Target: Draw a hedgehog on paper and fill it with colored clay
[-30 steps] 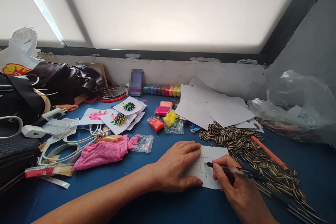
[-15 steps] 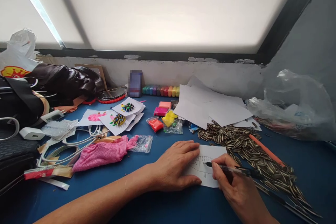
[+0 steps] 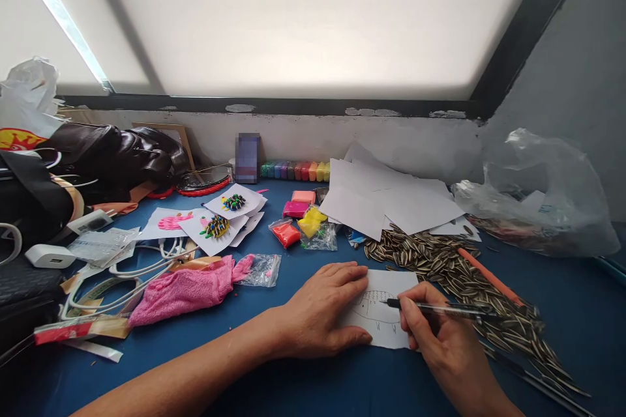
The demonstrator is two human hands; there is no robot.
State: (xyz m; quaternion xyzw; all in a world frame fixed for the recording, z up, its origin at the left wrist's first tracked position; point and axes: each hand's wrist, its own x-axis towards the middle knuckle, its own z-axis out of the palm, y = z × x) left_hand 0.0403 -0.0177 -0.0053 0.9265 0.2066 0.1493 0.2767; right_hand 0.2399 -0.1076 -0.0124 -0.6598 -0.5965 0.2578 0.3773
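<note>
A small white sheet of paper (image 3: pixel 391 335) lies on the blue table in front of me. It bears a line drawing of a rounded body with short marks inside and small legs below. My left hand (image 3: pixel 332 309) rests flat over the sheet's left side, fingers stretched out. My right hand (image 3: pixel 440 339) grips a black pen (image 3: pixel 430 307), its tip at the drawing's middle. Just beyond and right of my right hand spreads a heap of striped sunflower seeds (image 3: pixel 430 260), with an orange stick (image 3: pixel 489 277) lying on it.
Left of my hands lie a pink cloth (image 3: pixel 183 293), white cables (image 3: pixel 115 270) and paper cards with colourful clay figures (image 3: pixel 215 227). Bagged clay (image 3: pixel 285 232) and a stack of white paper (image 3: pixel 391 202) are farther back. A clear plastic bag (image 3: pixel 548 195) sits at right.
The view has shifted slightly, so most things sit a little further left. My right hand and the pen have moved slightly right over the paper, uncovering more of the drawing's legs.
</note>
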